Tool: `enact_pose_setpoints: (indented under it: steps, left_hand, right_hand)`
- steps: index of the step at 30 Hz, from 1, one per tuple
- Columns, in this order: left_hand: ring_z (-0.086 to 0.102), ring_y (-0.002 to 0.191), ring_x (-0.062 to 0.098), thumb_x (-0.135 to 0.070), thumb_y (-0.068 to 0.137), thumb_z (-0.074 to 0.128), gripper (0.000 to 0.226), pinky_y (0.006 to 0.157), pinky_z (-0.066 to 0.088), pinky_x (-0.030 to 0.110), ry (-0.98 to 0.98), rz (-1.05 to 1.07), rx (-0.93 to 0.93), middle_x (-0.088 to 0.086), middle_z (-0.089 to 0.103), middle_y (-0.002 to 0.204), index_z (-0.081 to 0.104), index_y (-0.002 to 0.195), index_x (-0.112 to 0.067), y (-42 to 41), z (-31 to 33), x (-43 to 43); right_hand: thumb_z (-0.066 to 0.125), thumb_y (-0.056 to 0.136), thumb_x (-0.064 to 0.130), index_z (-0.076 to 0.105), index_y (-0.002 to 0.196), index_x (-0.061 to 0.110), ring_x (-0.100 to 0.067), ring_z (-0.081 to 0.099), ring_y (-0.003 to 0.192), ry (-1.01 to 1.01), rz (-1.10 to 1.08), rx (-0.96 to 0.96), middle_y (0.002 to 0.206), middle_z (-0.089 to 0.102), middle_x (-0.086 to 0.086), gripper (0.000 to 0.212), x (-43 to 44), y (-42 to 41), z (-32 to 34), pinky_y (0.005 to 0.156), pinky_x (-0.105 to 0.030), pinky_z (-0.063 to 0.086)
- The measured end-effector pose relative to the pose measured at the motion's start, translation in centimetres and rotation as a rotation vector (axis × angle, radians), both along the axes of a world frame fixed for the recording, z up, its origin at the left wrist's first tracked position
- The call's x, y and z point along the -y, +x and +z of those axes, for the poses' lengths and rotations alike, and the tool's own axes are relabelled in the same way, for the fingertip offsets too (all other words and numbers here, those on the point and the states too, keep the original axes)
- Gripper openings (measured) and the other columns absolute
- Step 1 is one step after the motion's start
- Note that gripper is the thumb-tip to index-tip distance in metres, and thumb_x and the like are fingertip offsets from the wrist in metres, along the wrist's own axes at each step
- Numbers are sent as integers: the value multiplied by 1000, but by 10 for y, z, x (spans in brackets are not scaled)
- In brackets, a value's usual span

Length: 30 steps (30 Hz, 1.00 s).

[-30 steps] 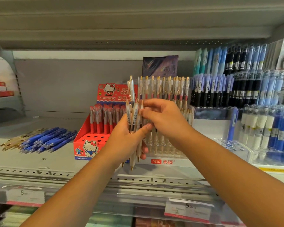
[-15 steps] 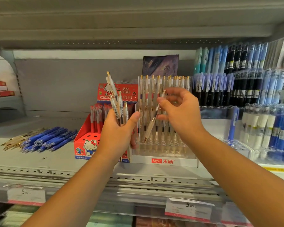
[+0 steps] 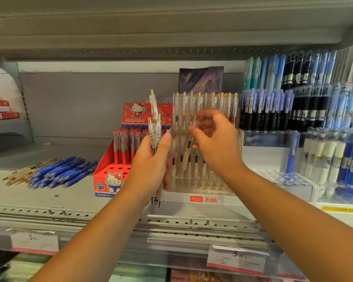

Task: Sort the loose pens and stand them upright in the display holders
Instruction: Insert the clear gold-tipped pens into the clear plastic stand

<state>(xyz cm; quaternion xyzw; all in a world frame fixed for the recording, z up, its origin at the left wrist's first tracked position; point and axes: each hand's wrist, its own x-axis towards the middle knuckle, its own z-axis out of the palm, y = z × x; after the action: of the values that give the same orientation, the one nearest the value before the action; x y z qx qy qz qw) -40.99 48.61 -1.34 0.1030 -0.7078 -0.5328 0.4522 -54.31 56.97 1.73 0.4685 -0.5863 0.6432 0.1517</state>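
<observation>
Left hand: my fingers grip spare pens upright.
Right hand: my fingers pinch one pen, tip slanting down-left toward the holder below.

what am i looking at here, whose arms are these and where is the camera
No machine here: these are a person's two bare arms, filmed by one wide-angle camera worn on their head, looking forward and down at a shop shelf. The left hand grips a bundle of white pens with gold clips. The right hand pinches a single pen, tilted, in front of the clear display holder, where similar pens stand upright. Left of it stands a red Hello Kitty pen box, and further left loose blue pens lie flat on the shelf.
</observation>
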Motion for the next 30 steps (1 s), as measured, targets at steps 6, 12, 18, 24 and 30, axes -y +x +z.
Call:
enact_pose_setpoints:
  steps: [6,12,18,24,30]
  left_hand:
    - [47,41,15,-41,101,48,14,39,42,26,63,-26,15,-1,55,59,59,94,-39,-1,-1,2]
    - [47,41,15,-42,100,51,14,39,42,27,40,-21,25,2,57,63,58,98,-30,-2,-2,2]
    - [47,41,15,-39,101,50,22,38,42,26,17,-28,2,5,55,61,64,87,-32,-1,-2,2]
    - [49,41,14,-39,101,49,20,39,43,27,11,-21,21,1,57,60,62,86,-35,-1,-2,2]
    - [50,44,18,-40,101,50,17,40,45,29,-52,-39,51,4,58,66,62,90,-42,0,-3,1]
  right_hand:
    - [72,89,20,60,119,22,-7,66,80,147,-33,-20,85,61,16,32,4,-3,-6,64,-26,62]
    - [68,91,18,60,123,20,-7,65,85,274,-64,-143,86,57,20,33,5,5,-9,78,-36,61]
    - [65,94,19,63,122,15,-10,65,86,358,-108,-185,92,60,13,28,6,8,-8,83,-37,60]
    - [65,94,19,68,117,13,-11,66,90,402,-134,-167,99,68,4,24,6,5,-8,88,-34,57]
    - [58,96,24,68,118,17,-10,64,87,439,-224,-270,103,72,3,25,-2,5,-8,83,-32,57]
